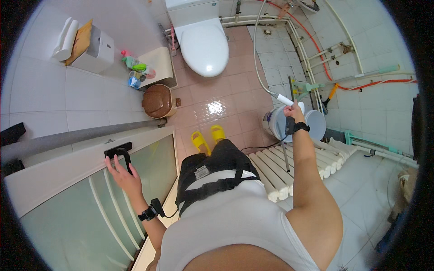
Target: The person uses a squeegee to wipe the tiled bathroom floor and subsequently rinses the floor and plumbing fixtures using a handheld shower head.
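My left hand (pixel 126 177) is at the frosted-glass door (pixel 68 226), with its fingers stretched out and apart. They touch or lie right beside the black door handle (pixel 121 151), and no firm grip on it shows. My right hand (pixel 294 113) is closed around a white handheld shower head (pixel 284 99) on a metal hose (pixel 256 54). Part of the shower head is hidden by the fingers. Below and beside that hand stand white buckets (pixel 315 124). A green-headed squeegee or mop (pixel 309 86) is near it too.
A white toilet (pixel 205 47) stands at the back on pink tiles. At the left are a brown-lidded bin (pixel 157 101) and several bottles (pixel 135 67). A white slatted mat (pixel 271 169) lies at the right. Yellow slippers (pixel 199 141) are on my feet. Pipes (pixel 312 58) line the right wall.
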`<state>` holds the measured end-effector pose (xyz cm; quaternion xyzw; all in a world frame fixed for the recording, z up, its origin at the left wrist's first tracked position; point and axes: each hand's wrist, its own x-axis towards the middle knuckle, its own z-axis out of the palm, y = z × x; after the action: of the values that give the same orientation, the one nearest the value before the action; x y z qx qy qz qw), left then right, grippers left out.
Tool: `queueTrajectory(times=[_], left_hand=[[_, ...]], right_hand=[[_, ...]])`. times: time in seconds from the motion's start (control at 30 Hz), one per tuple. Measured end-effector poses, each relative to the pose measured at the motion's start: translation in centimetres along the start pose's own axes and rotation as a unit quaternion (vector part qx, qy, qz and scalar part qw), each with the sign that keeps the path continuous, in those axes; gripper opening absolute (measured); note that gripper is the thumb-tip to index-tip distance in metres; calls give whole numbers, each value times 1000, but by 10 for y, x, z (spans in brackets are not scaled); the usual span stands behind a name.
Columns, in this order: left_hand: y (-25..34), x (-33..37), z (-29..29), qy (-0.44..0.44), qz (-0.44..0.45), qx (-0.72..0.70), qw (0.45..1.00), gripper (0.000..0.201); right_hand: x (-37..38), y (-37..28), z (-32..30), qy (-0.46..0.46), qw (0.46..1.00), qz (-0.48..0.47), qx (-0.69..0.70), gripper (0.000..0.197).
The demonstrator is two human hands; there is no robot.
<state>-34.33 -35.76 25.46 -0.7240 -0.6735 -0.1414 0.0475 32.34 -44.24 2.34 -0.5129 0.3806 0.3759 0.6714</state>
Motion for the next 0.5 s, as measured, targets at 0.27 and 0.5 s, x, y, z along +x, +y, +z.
queueTrajectory(times=[0.27,0.5], left_hand=[[2,-3,2,17,-16,-7,1000,50],[-7,-9,12,24,-66,-69,995,53]], right_hand=[[-27,52,30,51,998,37,-13,33],[-17,44,25,49,996,73,-11,32]])
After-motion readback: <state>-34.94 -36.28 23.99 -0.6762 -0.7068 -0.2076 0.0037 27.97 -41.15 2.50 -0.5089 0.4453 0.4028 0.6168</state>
